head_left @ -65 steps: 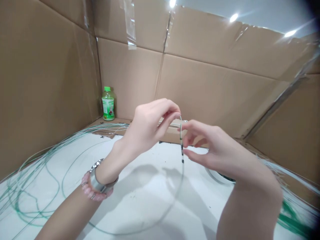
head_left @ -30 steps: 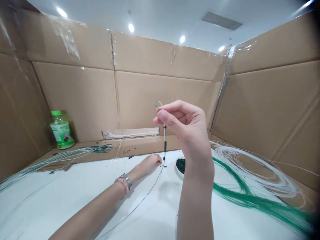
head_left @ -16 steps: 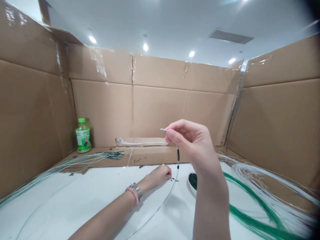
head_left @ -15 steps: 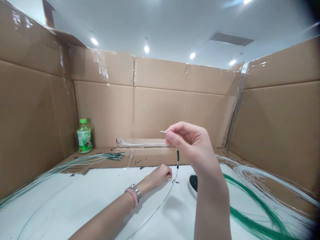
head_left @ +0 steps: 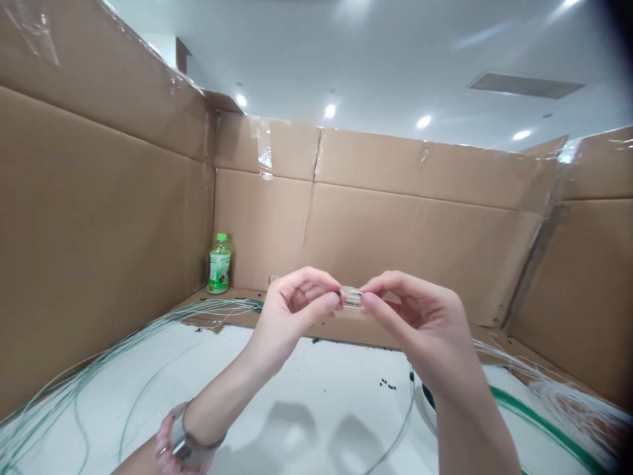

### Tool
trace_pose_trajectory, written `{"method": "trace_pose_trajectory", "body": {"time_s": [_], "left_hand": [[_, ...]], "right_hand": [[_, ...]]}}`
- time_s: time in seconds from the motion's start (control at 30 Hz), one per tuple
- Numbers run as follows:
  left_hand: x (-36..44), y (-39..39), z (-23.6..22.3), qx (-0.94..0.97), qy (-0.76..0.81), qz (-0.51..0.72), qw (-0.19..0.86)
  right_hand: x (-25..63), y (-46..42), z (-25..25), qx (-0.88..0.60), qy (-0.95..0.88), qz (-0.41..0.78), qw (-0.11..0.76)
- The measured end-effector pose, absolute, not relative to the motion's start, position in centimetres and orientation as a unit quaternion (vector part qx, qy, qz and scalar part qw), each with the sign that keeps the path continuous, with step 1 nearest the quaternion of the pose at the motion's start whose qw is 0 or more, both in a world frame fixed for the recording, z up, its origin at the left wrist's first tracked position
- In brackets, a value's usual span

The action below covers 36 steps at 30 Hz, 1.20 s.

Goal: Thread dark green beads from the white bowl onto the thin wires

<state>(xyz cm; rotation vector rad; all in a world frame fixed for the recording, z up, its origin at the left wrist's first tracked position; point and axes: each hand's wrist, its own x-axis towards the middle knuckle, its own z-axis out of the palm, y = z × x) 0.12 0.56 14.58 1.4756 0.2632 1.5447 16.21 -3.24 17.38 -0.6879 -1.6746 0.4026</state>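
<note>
My left hand [head_left: 307,302] is raised over the table, thumb and forefinger pinching a small black bead [head_left: 339,294]. Opposite it, my right hand [head_left: 413,313] pinches a thin wire close to its end. The pale wire tip [head_left: 355,293] points left at the bead, with a small gap between them. Below my right hand the wire [head_left: 406,415] hangs down to the tabletop, with a dark beaded stretch [head_left: 411,376] partly hidden by that hand. A white dish [head_left: 426,410] of black beads shows only in part behind my right forearm.
Several loose black beads [head_left: 388,384] lie on the white tabletop [head_left: 341,376]. Bundled wires [head_left: 113,353] spread along the left; green wires [head_left: 544,419] and white wires [head_left: 568,396] lie at right. A green-capped bottle [head_left: 219,265] stands in the back left corner. Cardboard walls [head_left: 420,244] enclose the table.
My left hand has risen from the loose beads on the table and now holds one near the wire tip. My right hand has lowered slightly. The view has turned left.
</note>
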Motion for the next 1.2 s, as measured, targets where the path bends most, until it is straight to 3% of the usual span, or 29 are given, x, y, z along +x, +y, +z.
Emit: {"method": "trace_pose_trajectory", "body": {"time_s": [0.23,0.4,0.7,0.93,1.2], "left_hand": [[0.2,-0.2,14.4,0.587,0.022,0.609,0.533],[0.0,-0.8,14.4,0.582,0.006,0.601,0.548],[-0.6,0.0,14.6,0.639,0.107,0.659,0.382],[-0.8,-0.1,14.6,0.657,0.115,0.652,0.360],[-0.5,-0.5,14.9,0.680,0.225,0.647,0.260]], "right_hand": [[13.8,-4.5,16.2,-0.276,-0.710,0.049,0.646],[13.0,-4.6,15.4,-0.251,-0.716,0.026,0.651],[12.1,-4.3,16.0,-0.265,-0.704,-0.014,0.658],[11.9,-4.5,16.3,-0.284,-0.708,-0.019,0.646],[11.8,-4.3,16.3,-0.296,-0.708,-0.042,0.640]]}}
